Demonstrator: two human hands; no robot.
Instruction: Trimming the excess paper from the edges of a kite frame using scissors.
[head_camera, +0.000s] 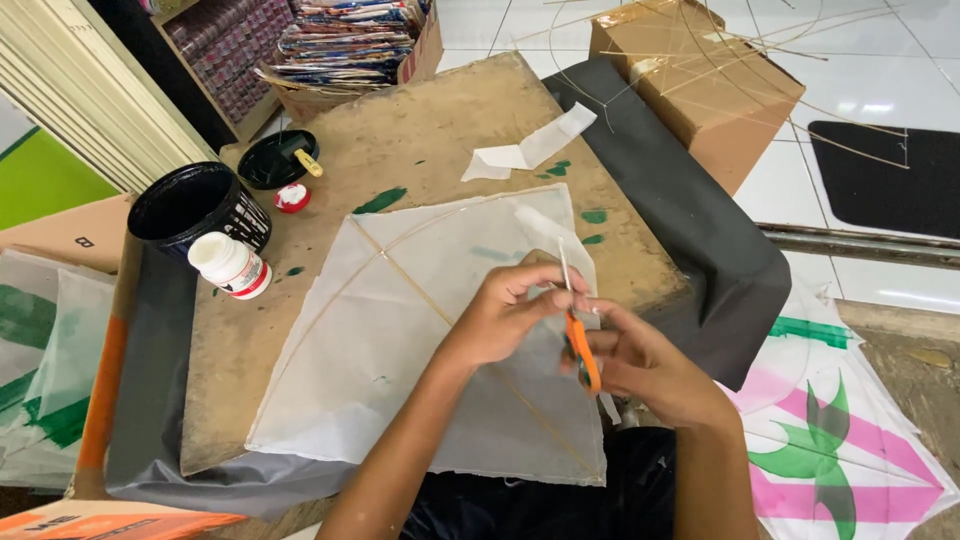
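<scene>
Mid-frame, the right hand (650, 365) grips orange-handled scissors (578, 335) while the left hand's (500, 315) fingers (535, 290) pinch the white paper kite's (420, 340) edge. Keeping the paper taut should give a cleaner cut.

kite (400, 330): thin translucent paper, bamboo sticks | board (450, 130): rough, paint-stained

A kite (400, 340) lies on a board (450, 130), with both hands over its right corner: the left hand (500, 315) just left of the right hand (640, 365), and scissors (578, 340) between them. To the kite's left stand a glue bottle (232, 265) and, behind it, a bucket (195, 208); a lid (275, 160) lies further back. A paper strip (525, 152) lies behind the kite, a box (695, 85) beyond the board's right edge, and another kite (850, 440) on the floor right of the hands.
</scene>
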